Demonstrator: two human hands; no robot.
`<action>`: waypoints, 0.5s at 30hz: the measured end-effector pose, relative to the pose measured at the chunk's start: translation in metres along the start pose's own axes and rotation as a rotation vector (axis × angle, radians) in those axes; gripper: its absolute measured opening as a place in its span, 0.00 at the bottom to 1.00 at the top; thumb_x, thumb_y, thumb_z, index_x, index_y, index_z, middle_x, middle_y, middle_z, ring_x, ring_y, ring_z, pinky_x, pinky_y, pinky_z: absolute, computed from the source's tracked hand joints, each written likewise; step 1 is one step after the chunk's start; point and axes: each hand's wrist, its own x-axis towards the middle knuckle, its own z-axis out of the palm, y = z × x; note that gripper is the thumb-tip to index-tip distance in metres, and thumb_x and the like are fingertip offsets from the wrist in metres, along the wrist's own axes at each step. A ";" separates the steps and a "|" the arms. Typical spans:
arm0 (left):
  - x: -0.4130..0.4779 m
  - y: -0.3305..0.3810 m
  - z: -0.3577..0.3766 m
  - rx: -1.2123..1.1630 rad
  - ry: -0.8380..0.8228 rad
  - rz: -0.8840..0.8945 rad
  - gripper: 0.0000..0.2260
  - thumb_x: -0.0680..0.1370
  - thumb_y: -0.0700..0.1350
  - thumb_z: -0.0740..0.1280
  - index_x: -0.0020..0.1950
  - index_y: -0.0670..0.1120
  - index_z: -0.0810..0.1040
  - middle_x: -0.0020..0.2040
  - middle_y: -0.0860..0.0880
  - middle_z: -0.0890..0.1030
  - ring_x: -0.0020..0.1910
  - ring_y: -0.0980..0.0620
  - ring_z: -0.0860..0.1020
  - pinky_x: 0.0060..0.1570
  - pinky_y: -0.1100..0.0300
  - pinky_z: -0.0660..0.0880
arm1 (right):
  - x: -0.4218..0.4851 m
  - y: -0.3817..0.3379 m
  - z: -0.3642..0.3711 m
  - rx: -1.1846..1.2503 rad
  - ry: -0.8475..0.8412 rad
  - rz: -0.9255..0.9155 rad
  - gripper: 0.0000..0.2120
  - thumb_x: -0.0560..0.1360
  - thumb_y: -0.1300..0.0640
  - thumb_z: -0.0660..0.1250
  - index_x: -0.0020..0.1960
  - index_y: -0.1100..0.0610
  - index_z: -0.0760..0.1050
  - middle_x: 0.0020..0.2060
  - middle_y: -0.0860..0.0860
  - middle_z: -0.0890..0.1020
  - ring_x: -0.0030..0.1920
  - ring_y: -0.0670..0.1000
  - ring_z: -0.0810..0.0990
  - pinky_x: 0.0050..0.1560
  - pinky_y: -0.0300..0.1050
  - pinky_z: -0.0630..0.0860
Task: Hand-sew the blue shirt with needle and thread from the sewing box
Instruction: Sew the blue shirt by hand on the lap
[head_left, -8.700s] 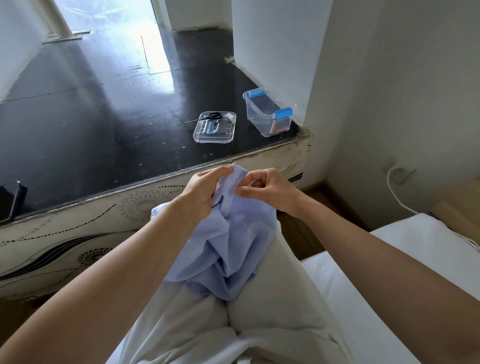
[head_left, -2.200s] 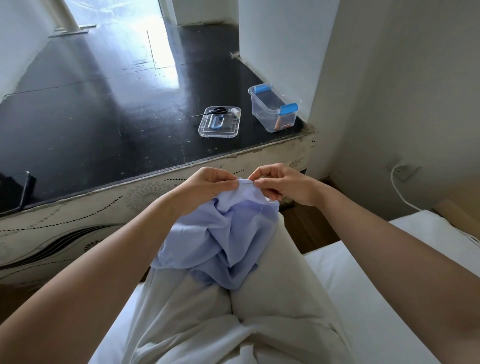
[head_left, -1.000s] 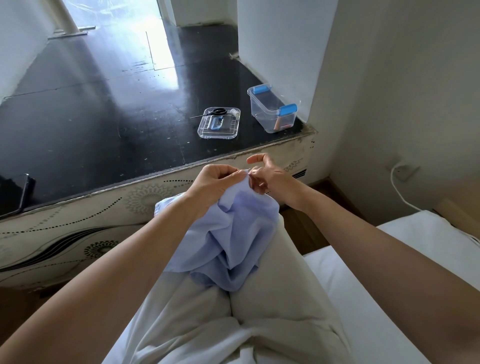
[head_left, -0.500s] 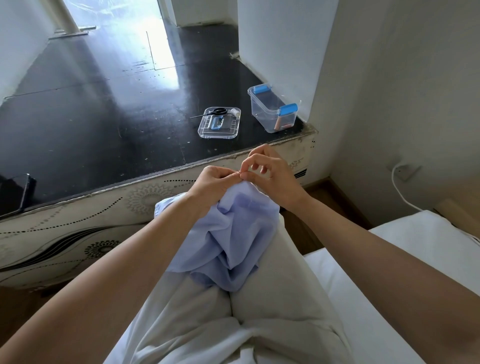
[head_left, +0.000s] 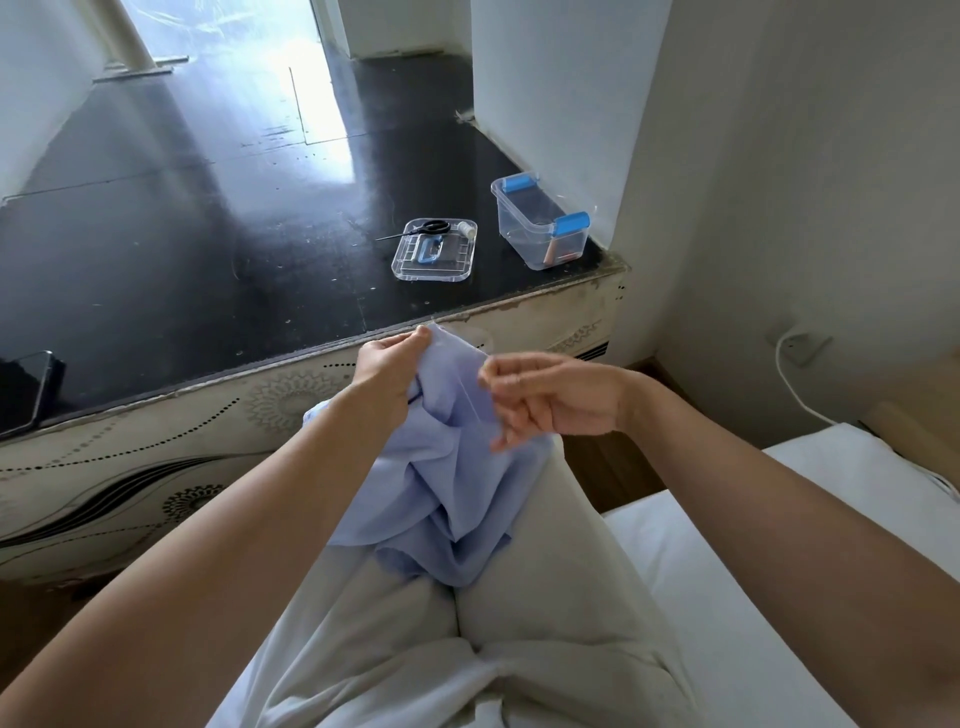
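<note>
Since a seam can only be worked on cloth that is held steady, the shirt (head_left: 452, 483) is gathered in folds on the lap (head_left: 519, 597). Its upper edge is lifted and pinched between the thumb and fingers of the left hand (head_left: 389, 366), just in front of the ledge (head_left: 208, 234). It is raised, it is judged, so that the stitching line can be seen and reached.

The right hand (head_left: 556, 400) is held just beside that edge, over the cloth. It is blurred. Its fingers are seen curled, with thumb and forefinger drawn close together as they would be on a needle. Neither needle nor thread can be made out, so it cannot be told whether anything is held. A stitch is judged to be under way (whether a pull-through or a fresh entry cannot be said).

The box (head_left: 540, 228) is set open at the ledge's near right corner by the wall, well apart from the hands. Its tray (head_left: 434, 260) is laid just beside it. Scissors (head_left: 426, 227) and a white spool (head_left: 466, 228) are placed at the tray's far rim, presumably so that thread can be cut and renewed without rummaging. A phone (head_left: 26, 389) is seen at the ledge's left edge, out of the way of the work.
</note>
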 end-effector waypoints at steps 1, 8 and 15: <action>0.003 0.001 -0.001 -0.054 0.017 -0.025 0.06 0.77 0.43 0.71 0.43 0.41 0.81 0.40 0.43 0.79 0.39 0.47 0.76 0.40 0.58 0.74 | -0.004 0.000 0.001 -0.016 -0.126 0.127 0.05 0.79 0.62 0.61 0.53 0.61 0.71 0.37 0.54 0.80 0.38 0.50 0.82 0.54 0.52 0.81; 0.009 0.002 -0.003 -0.214 -0.009 -0.119 0.07 0.75 0.44 0.73 0.45 0.41 0.80 0.44 0.42 0.80 0.36 0.49 0.78 0.31 0.60 0.78 | -0.012 0.001 -0.004 -0.052 -0.007 0.235 0.03 0.80 0.61 0.60 0.51 0.59 0.71 0.32 0.50 0.72 0.31 0.45 0.72 0.34 0.36 0.76; 0.012 0.000 -0.005 -0.210 -0.123 -0.184 0.20 0.74 0.48 0.74 0.59 0.36 0.79 0.56 0.37 0.82 0.47 0.44 0.80 0.44 0.54 0.80 | 0.027 -0.004 0.001 -0.577 0.869 -0.217 0.06 0.75 0.54 0.72 0.48 0.56 0.78 0.34 0.53 0.78 0.31 0.45 0.74 0.29 0.34 0.72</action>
